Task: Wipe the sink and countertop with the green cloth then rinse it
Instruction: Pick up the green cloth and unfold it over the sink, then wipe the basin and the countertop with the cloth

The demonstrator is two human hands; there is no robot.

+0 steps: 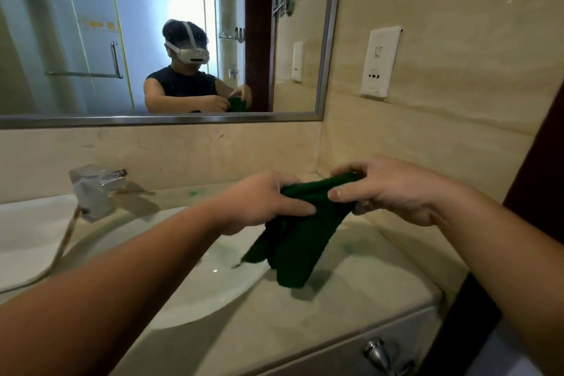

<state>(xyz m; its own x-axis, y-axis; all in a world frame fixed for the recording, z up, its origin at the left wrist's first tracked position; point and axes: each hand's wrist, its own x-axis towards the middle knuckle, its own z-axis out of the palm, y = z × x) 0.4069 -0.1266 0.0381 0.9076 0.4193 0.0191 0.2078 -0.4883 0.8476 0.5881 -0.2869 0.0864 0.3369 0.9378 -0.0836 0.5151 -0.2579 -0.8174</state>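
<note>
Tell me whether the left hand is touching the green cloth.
Touching. The head view shows the left hand gripping the green cloth at its bunched top, thumb pressed onto the fabric; the right hand holds the other end.

Left forearm [122, 268] and right forearm [503, 241] reach forward; left hand [265, 201] and right hand [393, 192] grip the green cloth [299, 238] at its top, one on either side, fingers [300, 208] curled.

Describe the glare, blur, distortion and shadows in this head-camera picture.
Head view: wide-angle distortion skews the mirror frame; glare blooms white in the mirror; the hanging end of the green cloth is motion-blurred and casts a soft shadow on the countertop; the faucet looks slightly soft.
</note>
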